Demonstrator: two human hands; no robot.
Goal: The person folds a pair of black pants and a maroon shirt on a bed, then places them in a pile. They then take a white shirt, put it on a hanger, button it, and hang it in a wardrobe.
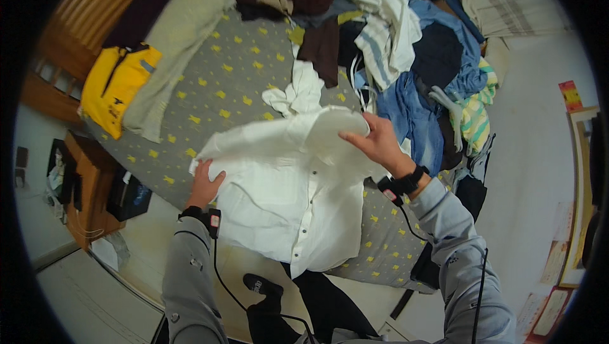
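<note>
A white button-up shirt [266, 192] lies spread over the near edge of a bed with a grey sheet patterned in yellow [228, 92]. Its dark buttons run down the front, and the hem hangs over the bed's edge. My right hand [380, 144] grips the shirt by its collar between thumb and fingers, raised a little. At the shirt's left side, my left hand [204, 184] rests at the end of a sleeve, thumb apart from the fingers; whether it grips the cloth is unclear. A crumpled white cloth [302, 89] lies just beyond the collar.
Heaped clothes cover the bed's right side, with blue jeans [414, 115], a white striped garment [387, 35] and dark pieces. A yellow garment [119, 82] and a pale cloth [176, 58] lie at the far left. A wooden cabinet [90, 177] stands beside the bed.
</note>
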